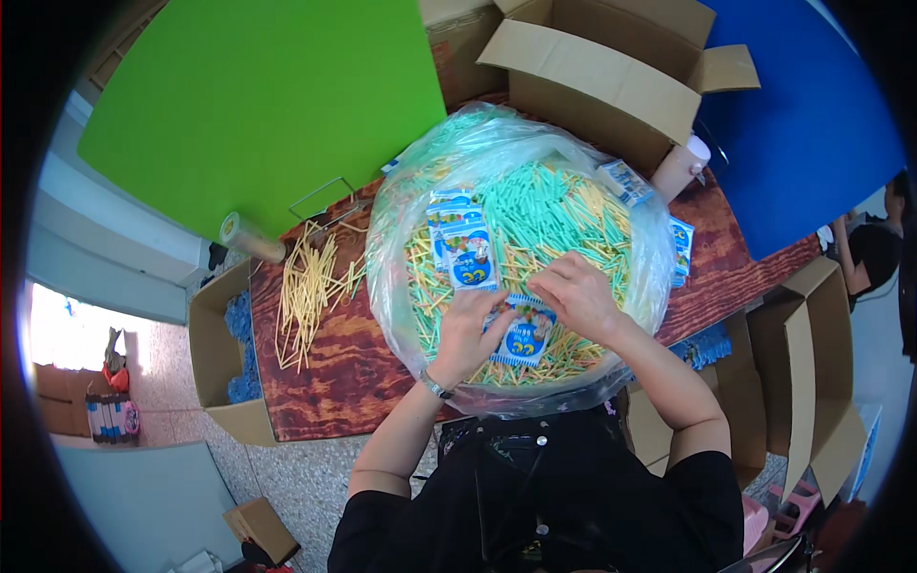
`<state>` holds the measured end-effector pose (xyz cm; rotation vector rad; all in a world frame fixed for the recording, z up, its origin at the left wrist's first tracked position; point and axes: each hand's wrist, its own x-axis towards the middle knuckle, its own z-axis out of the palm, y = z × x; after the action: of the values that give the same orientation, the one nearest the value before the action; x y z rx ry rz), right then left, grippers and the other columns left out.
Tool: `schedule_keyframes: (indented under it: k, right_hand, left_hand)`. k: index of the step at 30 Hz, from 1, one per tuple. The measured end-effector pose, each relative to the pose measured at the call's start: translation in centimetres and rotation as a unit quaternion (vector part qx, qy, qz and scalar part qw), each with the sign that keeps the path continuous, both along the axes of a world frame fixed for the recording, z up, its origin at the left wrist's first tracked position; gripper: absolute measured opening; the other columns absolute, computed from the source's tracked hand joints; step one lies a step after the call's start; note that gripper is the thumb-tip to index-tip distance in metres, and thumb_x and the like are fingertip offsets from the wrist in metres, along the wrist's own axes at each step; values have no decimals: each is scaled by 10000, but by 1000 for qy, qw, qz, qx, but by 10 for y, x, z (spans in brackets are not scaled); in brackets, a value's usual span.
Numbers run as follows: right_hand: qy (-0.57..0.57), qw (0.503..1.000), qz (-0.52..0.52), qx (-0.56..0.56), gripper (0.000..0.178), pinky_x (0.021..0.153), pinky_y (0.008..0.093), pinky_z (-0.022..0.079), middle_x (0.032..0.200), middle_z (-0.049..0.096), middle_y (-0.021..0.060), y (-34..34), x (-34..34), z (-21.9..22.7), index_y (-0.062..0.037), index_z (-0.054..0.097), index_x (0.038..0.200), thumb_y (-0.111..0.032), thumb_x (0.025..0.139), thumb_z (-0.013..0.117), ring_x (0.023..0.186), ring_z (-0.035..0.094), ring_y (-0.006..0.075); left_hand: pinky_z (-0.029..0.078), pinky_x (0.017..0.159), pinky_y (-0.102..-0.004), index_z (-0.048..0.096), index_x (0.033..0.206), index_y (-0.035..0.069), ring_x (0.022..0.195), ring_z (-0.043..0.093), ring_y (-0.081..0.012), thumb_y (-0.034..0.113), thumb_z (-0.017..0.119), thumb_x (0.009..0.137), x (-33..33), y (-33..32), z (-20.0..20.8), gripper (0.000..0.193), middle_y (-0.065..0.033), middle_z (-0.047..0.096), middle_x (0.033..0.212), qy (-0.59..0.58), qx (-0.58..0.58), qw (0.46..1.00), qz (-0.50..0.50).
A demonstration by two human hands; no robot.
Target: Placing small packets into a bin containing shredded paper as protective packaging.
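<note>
A small blue-and-white printed packet (522, 336) lies tilted over a heap of thin green and yellow sticks (535, 205). My left hand (465, 334) grips its left side, thumb across the front. At the packet's upper edge, my right hand (577, 298) has its fingers bent together in a pinch; whatever is between the fingertips is hidden. Just beyond my left hand, several similar packets (468, 253) are stacked on the sticks. A large clear plastic bag (387, 277) surrounds the heap, its edge folded outward.
The bag stands on a reddish wood-grained table (334, 406). Loose yellow sticks (310, 296) lie left, near a clear cylinder (250, 239). An open carton (602, 76), a pale pink bottle (681, 167), and green (267, 95) and blue (793, 115) panels are beyond. Cartons (807, 353) flank the table.
</note>
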<state>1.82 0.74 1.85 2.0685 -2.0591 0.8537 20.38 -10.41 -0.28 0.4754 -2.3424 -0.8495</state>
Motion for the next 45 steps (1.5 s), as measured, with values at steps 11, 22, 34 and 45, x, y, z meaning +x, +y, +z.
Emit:
schedule_keyframes:
  k: [11, 22, 34, 45]
  right_hand:
    - [-34, 984, -60, 162, 328, 732, 391, 500, 981, 604, 81, 38, 6, -34, -97, 615, 970, -305, 761, 759, 919, 592, 306]
    - [-356, 929, -3, 99, 166, 655, 323, 486, 773, 640, 96, 34, 7, 12, -40, 630, 925, -176, 855, 696, 712, 640, 236]
    - [-210, 973, 51, 78, 185, 672, 319, 498, 851, 664, 99, 28, -13, 19, -23, 635, 991, -131, 852, 693, 763, 661, 205]
    - [-36, 977, -150, 147, 211, 746, 393, 535, 885, 645, 155, 45, -154, -39, -16, 597, 1011, -119, 835, 649, 817, 657, 316]
  left_hand:
    - [476, 718, -376, 684, 903, 40, 813, 595, -285, 95, 683, 818, -6, -2, -16, 101, -99, 651, 842, -22, -39, 999, -13]
    - [390, 548, -275, 638, 827, -26, 602, 494, -107, 131, 664, 881, -6, 13, -5, 168, -49, 563, 676, -50, 202, 975, -73]
    - [370, 488, -259, 621, 706, 10, 558, 485, -68, 194, 792, 777, -27, 13, 0, 262, -8, 579, 610, -40, 316, 948, -28]
    - [308, 468, -199, 549, 677, 48, 560, 404, -5, 147, 802, 768, -22, 4, -8, 286, 71, 485, 611, -28, 315, 949, -14]
